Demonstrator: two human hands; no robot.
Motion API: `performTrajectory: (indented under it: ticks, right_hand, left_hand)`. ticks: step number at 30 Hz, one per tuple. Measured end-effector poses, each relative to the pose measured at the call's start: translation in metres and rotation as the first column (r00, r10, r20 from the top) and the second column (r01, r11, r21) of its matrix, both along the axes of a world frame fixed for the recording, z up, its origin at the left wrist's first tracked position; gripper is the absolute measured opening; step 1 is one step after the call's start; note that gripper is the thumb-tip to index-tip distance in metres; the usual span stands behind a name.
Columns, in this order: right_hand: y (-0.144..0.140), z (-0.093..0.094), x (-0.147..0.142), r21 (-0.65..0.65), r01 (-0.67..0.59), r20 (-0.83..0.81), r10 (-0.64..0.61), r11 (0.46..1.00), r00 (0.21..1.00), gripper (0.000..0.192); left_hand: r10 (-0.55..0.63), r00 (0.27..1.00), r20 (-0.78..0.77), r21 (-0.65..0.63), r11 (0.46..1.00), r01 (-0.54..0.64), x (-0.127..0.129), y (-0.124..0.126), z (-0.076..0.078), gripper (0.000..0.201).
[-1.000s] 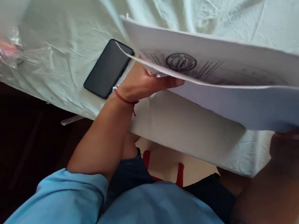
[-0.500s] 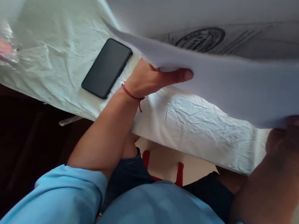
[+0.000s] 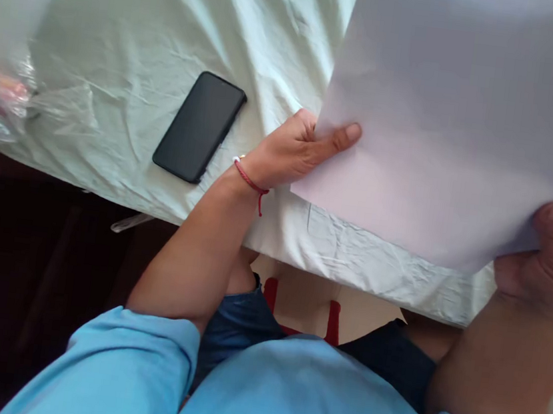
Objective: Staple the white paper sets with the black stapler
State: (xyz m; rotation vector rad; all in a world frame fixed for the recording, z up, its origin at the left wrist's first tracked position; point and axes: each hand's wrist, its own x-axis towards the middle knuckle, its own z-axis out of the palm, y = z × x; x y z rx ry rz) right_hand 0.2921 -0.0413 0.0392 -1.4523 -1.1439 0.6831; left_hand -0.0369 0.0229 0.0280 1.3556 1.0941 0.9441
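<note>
The paper (image 3: 444,113) fills the upper right of the frame, gripped at its lower left by the left hand (image 3: 309,145) and at its lower right by the right hand (image 3: 550,257), each with its thumb on top and most fingers hidden. It bends near the right thumb, so a harder press there could crease it. With both grips low, the upper part might flop. A leftward sweep could nudge the phone (image 3: 199,127), lying on the cloth (image 3: 128,61) left of centre.
</note>
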Motion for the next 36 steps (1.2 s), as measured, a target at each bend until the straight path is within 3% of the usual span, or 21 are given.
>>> performTrajectory:
  ticks: [4,10,13,17,20,24,26,28,30,33,36]
  right_hand:
    - [0.002,0.0,0.004,-0.1,0.018,-0.053,-0.024,0.995,0.998,0.04]
    - [-0.005,-0.001,0.015,-0.237,0.215,0.121,-0.191,0.947,0.974,0.046]
    - [-0.011,0.001,0.022,-0.431,0.217,0.2,-0.142,0.876,0.97,0.047]
    - [-0.016,0.004,0.027,-0.6,0.13,0.122,-0.071,0.789,0.99,0.056]
    - [-0.015,0.007,0.028,-0.69,0.11,0.086,-0.07,0.715,0.994,0.06]
    - [-0.011,0.013,0.03,-0.815,0.076,0.089,-0.006,0.575,0.996,0.068]
    - [-0.009,0.013,0.031,-0.87,0.069,0.093,0.026,0.489,0.995,0.073]
    - [-0.008,0.014,0.031,-0.898,0.062,0.088,0.04,0.436,0.995,0.076]
    - [-0.008,0.013,0.032,-0.893,0.065,0.087,0.029,0.445,0.996,0.075]
    - [-0.01,0.013,0.032,-0.857,0.082,0.096,0.001,0.509,0.995,0.069]
    - [-0.012,0.016,0.027,-0.809,0.084,0.095,-0.011,0.582,0.995,0.063]
  left_hand:
    - [-0.169,0.979,0.117,-0.169,0.968,0.188,0.0,-0.006,0.008,0.032]
    - [-0.153,0.987,0.044,-0.315,0.936,0.159,-0.006,-0.006,0.006,0.035]
    - [-0.073,0.994,-0.08,-0.277,0.96,0.049,-0.01,-0.002,0.006,0.031]
    - [-0.014,0.986,-0.166,-0.231,0.973,-0.025,-0.014,0.002,0.003,0.014]
    - [-0.012,0.979,-0.205,-0.234,0.972,-0.037,-0.012,0.003,-0.001,0.02]
    - [0.042,0.941,-0.334,-0.196,0.974,-0.113,-0.009,0.003,-0.002,0.039]
    - [0.06,0.92,-0.388,-0.19,0.971,-0.144,-0.007,0.003,0.001,0.038]
    - [0.056,0.897,-0.438,-0.173,0.974,-0.145,-0.005,0.004,0.004,0.032]
    - [0.044,0.883,-0.467,-0.147,0.981,-0.127,-0.005,0.004,0.005,0.032]
    - [0.056,0.901,-0.431,-0.107,0.988,-0.112,-0.007,0.005,-0.001,0.035]
    - [0.071,0.927,-0.369,-0.087,0.99,-0.111,-0.009,0.006,-0.008,0.016]
